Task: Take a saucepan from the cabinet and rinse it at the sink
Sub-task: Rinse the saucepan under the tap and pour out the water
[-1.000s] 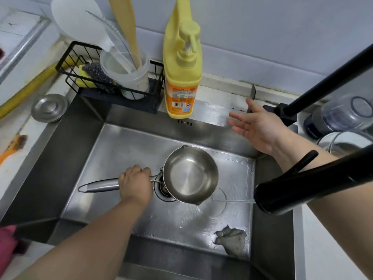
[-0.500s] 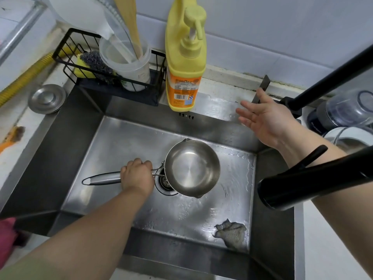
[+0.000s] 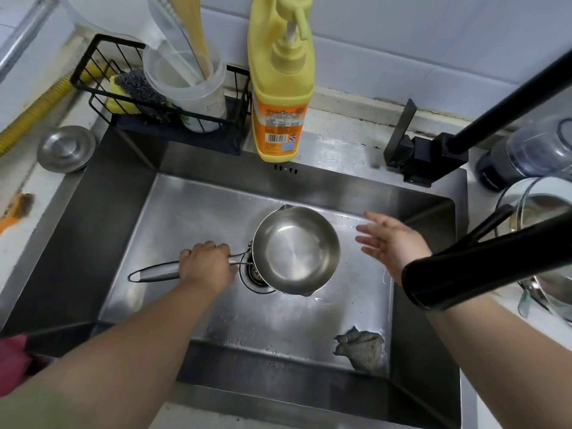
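Rinsing stage: the left hand (image 3: 205,266) grips the saucepan (image 3: 295,250) by its handle, holding it over the sink (image 3: 93,236) drain. Right hand (image 3: 391,243), fingers spread and empty, hovers just right of the pan. No water visible; next, likely the faucet (image 3: 483,270), whose spout blocks the right wrist.

Brushed steel, glossy plastic, crumpled cloth.
The small round stainless-steel saucepan (image 3: 295,250) shines mirror-smooth inside the wet, satin-finished rectangular steel sink (image 3: 123,218); the yellow plastic pump bottle (image 3: 280,78) looks glossy, the grey rag (image 3: 360,349) rough, the black tubular faucet (image 3: 483,264) semi-gloss.
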